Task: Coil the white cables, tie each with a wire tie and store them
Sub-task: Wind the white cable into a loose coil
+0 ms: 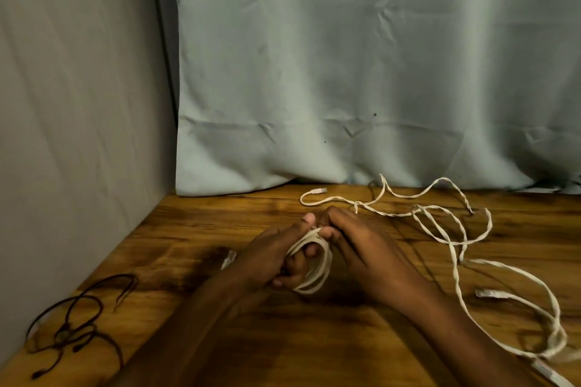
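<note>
My left hand [276, 253] holds a small coil of flat white cable [317, 267], its loops wound round the fingers with the thumb on top. My right hand [355, 239] pinches the cable at the top of that coil. Loose white cable [456, 248] trails from my hands to the right over the wooden table [195, 223] in tangled loops. One clear plug [320, 190] lies by the curtain, another plug [485, 293] at the right, and a third plug [229, 258] just left of my left wrist.
Dark wire ties [72, 327] lie tangled at the table's front left. A grey wall closes the left side and a pale blue curtain [345, 72] hangs along the back edge. More cable reaches the table's front right corner [547, 367].
</note>
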A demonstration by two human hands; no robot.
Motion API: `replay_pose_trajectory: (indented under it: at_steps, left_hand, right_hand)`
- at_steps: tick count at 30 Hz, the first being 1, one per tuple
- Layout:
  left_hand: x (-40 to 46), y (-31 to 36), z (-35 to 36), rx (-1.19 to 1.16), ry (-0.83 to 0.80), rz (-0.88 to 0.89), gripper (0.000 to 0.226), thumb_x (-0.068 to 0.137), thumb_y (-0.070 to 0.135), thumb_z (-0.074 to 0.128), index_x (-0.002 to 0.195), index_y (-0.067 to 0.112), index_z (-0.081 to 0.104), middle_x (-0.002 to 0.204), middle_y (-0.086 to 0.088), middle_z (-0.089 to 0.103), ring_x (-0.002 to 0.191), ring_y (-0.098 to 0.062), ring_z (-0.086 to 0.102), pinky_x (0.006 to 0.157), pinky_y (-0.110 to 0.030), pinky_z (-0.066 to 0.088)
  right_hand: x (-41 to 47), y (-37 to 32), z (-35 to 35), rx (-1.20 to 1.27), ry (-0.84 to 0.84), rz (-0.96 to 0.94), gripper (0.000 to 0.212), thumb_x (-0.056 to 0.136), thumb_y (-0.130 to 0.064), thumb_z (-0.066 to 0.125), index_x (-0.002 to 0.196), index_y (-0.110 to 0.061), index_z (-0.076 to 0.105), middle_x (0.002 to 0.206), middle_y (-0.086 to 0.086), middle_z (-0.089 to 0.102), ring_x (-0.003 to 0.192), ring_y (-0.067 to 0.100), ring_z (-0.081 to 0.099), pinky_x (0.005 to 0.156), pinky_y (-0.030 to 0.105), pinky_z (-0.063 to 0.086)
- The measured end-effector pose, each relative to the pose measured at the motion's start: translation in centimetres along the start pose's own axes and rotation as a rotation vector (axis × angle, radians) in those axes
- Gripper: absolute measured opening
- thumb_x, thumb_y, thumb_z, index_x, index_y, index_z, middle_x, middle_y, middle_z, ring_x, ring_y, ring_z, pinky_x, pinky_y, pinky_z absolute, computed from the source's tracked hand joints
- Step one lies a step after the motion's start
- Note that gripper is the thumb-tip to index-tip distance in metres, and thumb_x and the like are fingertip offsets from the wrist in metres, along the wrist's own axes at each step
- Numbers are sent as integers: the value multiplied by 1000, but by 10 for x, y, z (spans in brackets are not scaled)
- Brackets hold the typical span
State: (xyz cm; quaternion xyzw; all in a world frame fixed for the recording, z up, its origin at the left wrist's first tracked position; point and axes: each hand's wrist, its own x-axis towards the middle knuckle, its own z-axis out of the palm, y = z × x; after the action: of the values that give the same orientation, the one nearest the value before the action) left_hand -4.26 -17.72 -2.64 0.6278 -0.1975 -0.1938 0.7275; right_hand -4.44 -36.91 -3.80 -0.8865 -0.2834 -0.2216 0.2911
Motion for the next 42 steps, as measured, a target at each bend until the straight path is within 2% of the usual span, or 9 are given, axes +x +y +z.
replay_pose_trajectory:
  at_steps: [7, 14, 18, 23, 28, 31, 33, 39, 42]
  left_hand:
    - [-2, 7, 0, -248, 69, 125, 46, 94, 49, 48, 68, 11, 55, 41, 8, 23, 38, -9, 12, 49, -29, 6]
    - [1, 9, -14, -517, 165, 267, 41, 96, 38, 47, 69, 9, 59, 38, 8, 25, 30, -5, 22, 42, -22, 11]
    - [4, 9, -16, -477, 228, 324, 49, 103, 40, 37, 87, 2, 65, 43, 8, 28, 34, -5, 25, 46, -23, 17]
    - [6, 14, -23, -536, 295, 400, 47, 98, 37, 41, 111, -4, 61, 55, 5, 33, 41, -5, 32, 46, -15, 29]
    - [5, 15, -31, -463, 370, 437, 46, 101, 35, 39, 120, -3, 58, 59, 3, 40, 45, -7, 39, 44, -14, 36]
    - [8, 12, -31, -322, 428, 457, 45, 103, 33, 35, 121, -3, 57, 59, 3, 44, 46, -8, 40, 46, -16, 36]
    - [9, 11, -29, -200, 466, 455, 44, 106, 31, 32, 118, -1, 59, 58, 3, 46, 46, -8, 41, 47, -16, 37]
    - [7, 9, -16, 99, 481, 390, 43, 105, 30, 34, 115, -1, 62, 58, -3, 55, 49, -12, 53, 51, -19, 46]
    - [2, 2, -6, 217, 413, 340, 44, 102, 36, 41, 102, 3, 69, 73, -15, 68, 77, -16, 70, 72, -27, 53]
  right_hand:
    - [-2, 12, 3, -102, 131, 70, 23, 106, -23, 53, 89, -37, 47, 78, -27, 46, 73, -2, 44, 63, 31, 36]
    - [0, -10, 12, -82, 57, 116, 30, 106, -53, 32, 117, -40, 56, 89, -21, 60, 78, 1, 55, 61, 24, 34]
    - [-5, -23, 13, -95, -77, 116, 42, 108, -37, 43, 146, -52, 35, 118, -10, 73, 101, 12, 68, 78, 30, 51]
    - [-8, -32, 18, -325, -346, 134, 78, 102, -26, 52, 162, -39, 4, 131, 0, 65, 111, 20, 63, 93, 36, 48]
    - [-1, -51, 17, -380, -312, -49, 40, 101, -30, 58, 140, -29, 51, 127, -1, 65, 111, 22, 64, 94, 37, 50]
    - [-3, -59, 22, -488, -180, -203, 18, 88, -33, 72, 105, -27, 69, 95, -6, 73, 83, 17, 70, 68, 31, 54]
    - [-5, -62, 26, -455, -120, -246, 14, 86, -40, 70, 95, -29, 70, 83, -9, 72, 72, 13, 68, 59, 28, 51]
    - [-5, -68, 25, -325, -133, -300, 33, 93, -38, 39, 108, -29, 67, 98, -9, 72, 84, 13, 66, 69, 28, 45]
    - [-5, -65, 23, -315, -74, -335, 34, 93, -29, 40, 106, -26, 71, 107, -7, 69, 99, 14, 61, 75, 32, 31]
